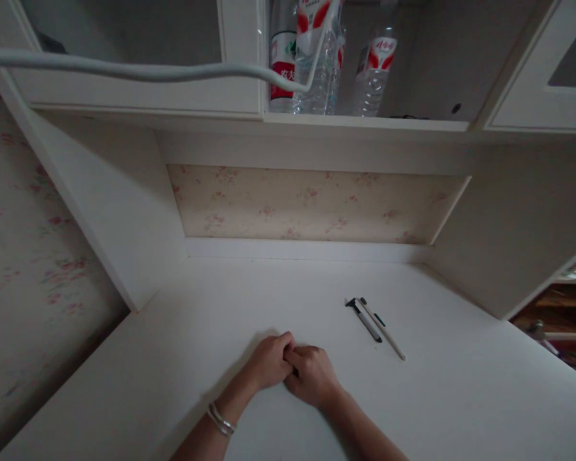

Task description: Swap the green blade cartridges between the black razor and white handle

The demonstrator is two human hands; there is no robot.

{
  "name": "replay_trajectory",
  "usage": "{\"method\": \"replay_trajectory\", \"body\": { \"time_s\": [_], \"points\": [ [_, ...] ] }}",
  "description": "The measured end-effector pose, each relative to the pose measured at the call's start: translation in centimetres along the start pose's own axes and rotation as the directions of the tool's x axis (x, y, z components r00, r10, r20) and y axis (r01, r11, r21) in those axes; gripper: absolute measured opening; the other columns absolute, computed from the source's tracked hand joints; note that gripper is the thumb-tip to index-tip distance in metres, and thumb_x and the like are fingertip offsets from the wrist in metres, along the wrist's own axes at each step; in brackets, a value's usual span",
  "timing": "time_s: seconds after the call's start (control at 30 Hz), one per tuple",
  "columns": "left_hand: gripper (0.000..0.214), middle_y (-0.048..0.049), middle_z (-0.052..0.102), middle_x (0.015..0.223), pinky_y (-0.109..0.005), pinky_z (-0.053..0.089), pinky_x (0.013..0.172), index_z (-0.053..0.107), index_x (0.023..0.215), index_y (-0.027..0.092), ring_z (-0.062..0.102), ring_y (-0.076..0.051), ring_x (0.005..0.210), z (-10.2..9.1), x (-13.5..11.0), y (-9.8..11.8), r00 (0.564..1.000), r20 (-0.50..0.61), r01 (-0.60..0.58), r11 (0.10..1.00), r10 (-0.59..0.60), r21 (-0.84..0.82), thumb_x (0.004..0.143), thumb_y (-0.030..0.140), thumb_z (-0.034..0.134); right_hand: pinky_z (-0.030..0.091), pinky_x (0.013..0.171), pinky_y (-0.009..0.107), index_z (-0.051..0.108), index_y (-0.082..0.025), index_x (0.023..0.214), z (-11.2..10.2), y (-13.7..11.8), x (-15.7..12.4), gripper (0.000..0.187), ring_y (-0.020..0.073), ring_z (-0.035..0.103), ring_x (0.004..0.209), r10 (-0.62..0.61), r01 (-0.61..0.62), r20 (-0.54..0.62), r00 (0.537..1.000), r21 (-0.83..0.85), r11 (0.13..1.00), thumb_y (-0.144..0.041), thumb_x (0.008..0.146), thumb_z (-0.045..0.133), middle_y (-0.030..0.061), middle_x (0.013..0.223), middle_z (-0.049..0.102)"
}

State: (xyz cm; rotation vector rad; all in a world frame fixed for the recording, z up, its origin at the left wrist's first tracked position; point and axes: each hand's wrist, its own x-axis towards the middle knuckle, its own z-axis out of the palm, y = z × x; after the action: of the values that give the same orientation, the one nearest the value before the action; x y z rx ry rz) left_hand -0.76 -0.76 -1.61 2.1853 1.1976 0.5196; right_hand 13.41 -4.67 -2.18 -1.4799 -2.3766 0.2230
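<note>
My left hand (269, 360) and my right hand (313, 374) rest together on the white desk (211, 307), near the front of the view. Both are closed, with curled fingers that meet and touch at the knuckles; no object shows in either one. Two bangles (221, 419) circle my left wrist. To the right of my hands, a little farther back, lies a short grey and black tool with a crosswise head (367, 323). Right beside it is a thin white pen-like stick (386, 334) with dark pieces near its far end. Neither hand touches them.
Above the desk, an open cupboard shelf (413, 123) holds several plastic bottles (377, 70). A white curved rod (148, 72) crosses in front of the cupboard at upper left. Side panels (120, 205) bound the desk, with flowered wallpaper (307, 202) at the back.
</note>
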Motion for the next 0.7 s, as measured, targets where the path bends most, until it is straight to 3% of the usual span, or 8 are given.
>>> {"method": "replay_trajectory", "body": {
  "time_s": [0.2, 0.37, 0.43, 0.53, 0.63, 0.7],
  "points": [
    [0.018, 0.0029, 0.058, 0.068, -0.022, 0.032, 0.057, 0.050, 0.076, 0.020, 0.051, -0.013, 0.066, -0.4, 0.0, 0.8, 1.000, -0.023, 0.012, 0.994, -0.014, -0.110, 0.063, 0.007, 0.049, 0.044, 0.078, 0.034, 0.060, -0.022, 0.106, -1.0, -0.1, -0.6, 0.030, 0.0229, 0.058, 0.085, -0.054, 0.075, -0.166, 0.985, 0.124, 0.990, -0.019, 0.078, 0.051, 0.0058, 0.094, 0.066],
    [0.013, 0.0029, 0.058, 0.071, -0.022, 0.034, 0.059, 0.054, 0.083, 0.020, 0.051, -0.013, 0.066, -0.6, 0.1, 1.5, 0.998, 0.011, 0.062, 0.989, -0.061, -0.138, 0.071, 0.019, 0.057, 0.047, 0.087, 0.038, 0.049, -0.022, 0.120, -1.1, 0.5, -1.4, 0.045, 0.0242, 0.057, 0.102, 0.097, -0.033, -0.226, 0.969, 0.270, 0.962, -0.016, 0.075, 0.052, 0.0086, 0.114, 0.060],
    [0.018, 0.0027, 0.058, 0.073, -0.023, 0.035, 0.062, 0.056, 0.090, 0.021, 0.052, -0.014, 0.068, -0.6, 0.0, 1.7, 0.998, 0.021, 0.066, 0.988, -0.063, -0.138, 0.073, 0.022, 0.058, 0.046, 0.094, 0.042, 0.043, -0.020, 0.128, -0.4, 0.8, -1.8, 0.051, 0.0261, 0.053, 0.113, 0.126, -0.072, -0.238, 0.963, 0.224, 0.972, -0.016, 0.078, 0.051, 0.0109, 0.126, 0.055],
    [0.026, 0.0023, 0.059, 0.072, -0.024, 0.036, 0.064, 0.056, 0.099, 0.022, 0.053, -0.015, 0.068, -0.6, -0.2, 1.9, 0.995, 0.049, 0.089, 0.983, -0.082, -0.160, 0.073, 0.021, 0.058, 0.040, 0.103, 0.047, 0.029, -0.018, 0.142, 0.8, 1.4, -2.2, 0.064, 0.0294, 0.043, 0.126, 0.030, -0.013, -0.236, 0.971, 0.076, 0.997, -0.023, 0.082, 0.052, 0.0133, 0.139, 0.045],
    [0.024, 0.0017, 0.060, 0.071, -0.025, 0.036, 0.065, 0.058, 0.094, 0.023, 0.053, -0.015, 0.069, -0.4, -0.4, 2.0, 0.990, 0.068, 0.135, 0.982, -0.127, -0.134, 0.071, 0.017, 0.057, 0.044, 0.100, 0.048, 0.017, -0.015, 0.147, 1.8, 2.4, -2.5, 0.078, 0.0324, 0.042, 0.126, -0.103, 0.098, -0.242, 0.965, -0.035, 0.995, -0.031, 0.081, 0.056, 0.0148, 0.143, 0.039],
    [0.023, 0.0001, 0.061, 0.074, -0.026, 0.037, 0.066, 0.059, 0.091, 0.023, 0.053, -0.016, 0.070, 0.2, -0.4, 1.6, 0.984, 0.072, 0.172, 0.981, -0.165, -0.095, 0.070, 0.016, 0.056, 0.049, 0.096, 0.045, 0.011, -0.017, 0.149, 2.6, 3.0, -2.5, 0.080, 0.0311, 0.046, 0.124, -0.145, 0.131, -0.270, 0.952, -0.069, 0.989, -0.027, 0.082, 0.054, 0.0129, 0.142, 0.040]
  ]
}}
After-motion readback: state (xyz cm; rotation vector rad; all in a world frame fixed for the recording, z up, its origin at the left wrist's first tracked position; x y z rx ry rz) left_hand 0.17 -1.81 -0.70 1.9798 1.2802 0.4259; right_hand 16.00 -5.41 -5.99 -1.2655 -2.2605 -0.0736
